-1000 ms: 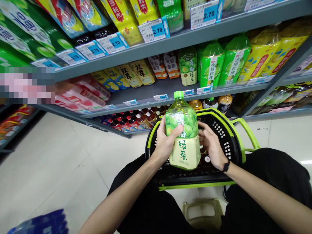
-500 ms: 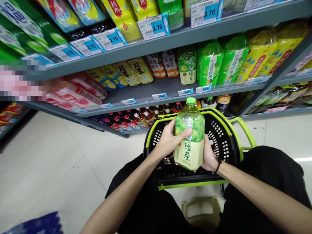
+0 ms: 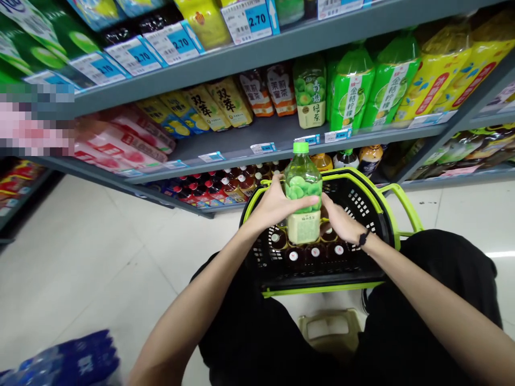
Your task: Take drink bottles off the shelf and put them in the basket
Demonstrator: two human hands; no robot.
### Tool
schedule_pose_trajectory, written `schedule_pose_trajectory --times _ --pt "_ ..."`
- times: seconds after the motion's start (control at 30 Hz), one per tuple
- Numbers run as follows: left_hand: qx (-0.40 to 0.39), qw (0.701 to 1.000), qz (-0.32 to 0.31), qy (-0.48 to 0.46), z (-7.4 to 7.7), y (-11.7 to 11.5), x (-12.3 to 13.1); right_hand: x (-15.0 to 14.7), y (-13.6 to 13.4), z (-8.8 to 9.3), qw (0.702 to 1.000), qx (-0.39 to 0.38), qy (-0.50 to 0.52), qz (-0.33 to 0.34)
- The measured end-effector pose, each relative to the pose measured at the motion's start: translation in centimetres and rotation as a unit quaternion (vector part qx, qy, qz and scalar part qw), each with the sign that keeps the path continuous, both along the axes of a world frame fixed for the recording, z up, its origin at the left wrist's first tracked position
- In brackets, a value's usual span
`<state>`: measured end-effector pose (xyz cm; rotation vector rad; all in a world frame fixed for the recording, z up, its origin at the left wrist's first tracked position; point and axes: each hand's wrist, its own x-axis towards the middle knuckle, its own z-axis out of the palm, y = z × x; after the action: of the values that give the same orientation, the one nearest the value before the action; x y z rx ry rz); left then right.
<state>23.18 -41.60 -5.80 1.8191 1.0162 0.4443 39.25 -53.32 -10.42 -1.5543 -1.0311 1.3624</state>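
Observation:
A bottle of green tea [image 3: 304, 228] with a green cap stands upright in the air between my hands, over the shopping basket [image 3: 372, 201]. My left hand [image 3: 271, 206] is closed round its left side, the thumb lying across the front. On the right, my right hand [image 3: 341, 221] presses against the bottle with its fingers, which are partly hidden behind it. The label facing me carries fine print below a picture of green plums. Beneath it, several dark bottles with pale caps [image 3: 316, 252] lie in the black basket with its lime-green rim.
Ahead, the middle shelf [image 3: 241, 142] holds drink bottles, including a matching green tea bottle [image 3: 309, 94]. Several red-capped bottles [image 3: 193, 190] fill the bottom shelf. A beige stool [image 3: 332, 329] stands between my legs. A blue pack [image 3: 76, 356] lies on the floor at lower left.
The green tea bottle has moved slightly left and away from me and turned, so a different label side faces me. My right hand has shifted up its side. Bottles in the basket now show.

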Motion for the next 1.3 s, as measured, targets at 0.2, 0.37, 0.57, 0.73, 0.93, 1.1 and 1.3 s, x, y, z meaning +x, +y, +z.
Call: schedule_pose_trajectory --times 0.2,0.37,0.57,0.73,0.93,1.1,1.3 --pt "0.194 0.930 -0.073 0.303 -2.3 2.1 1.2 2.9 0.7 0.1 0.825 -0.144 -0.520 0.166" --pt "0.259 0.828 -0.243 0.433 -8.4 3.5 2.1 2.9 -0.2 -1.6 0.803 -0.253 -0.455 0.292" --pt "0.262 0.795 -0.293 0.463 -13.7 5.3 2.7 2.1 -0.1 -1.2 0.809 -0.204 -0.461 0.302" --pt "0.260 0.789 -0.310 0.462 -15.1 6.2 2.6 1.9 -0.1 -1.5 0.804 -0.215 -0.450 0.323" --pt "0.256 0.797 -0.298 0.459 -15.3 5.5 2.4 1.6 -0.3 -1.9 0.806 -0.210 -0.450 0.324" --pt "0.242 0.803 -0.300 0.455 -14.5 4.9 2.4 1.3 -0.4 -1.8 0.808 -0.214 -0.446 0.320" --pt "0.223 0.812 -0.305 0.444 -9.6 5.1 3.2 1.4 -0.7 -2.2 0.809 -0.204 -0.447 0.322"
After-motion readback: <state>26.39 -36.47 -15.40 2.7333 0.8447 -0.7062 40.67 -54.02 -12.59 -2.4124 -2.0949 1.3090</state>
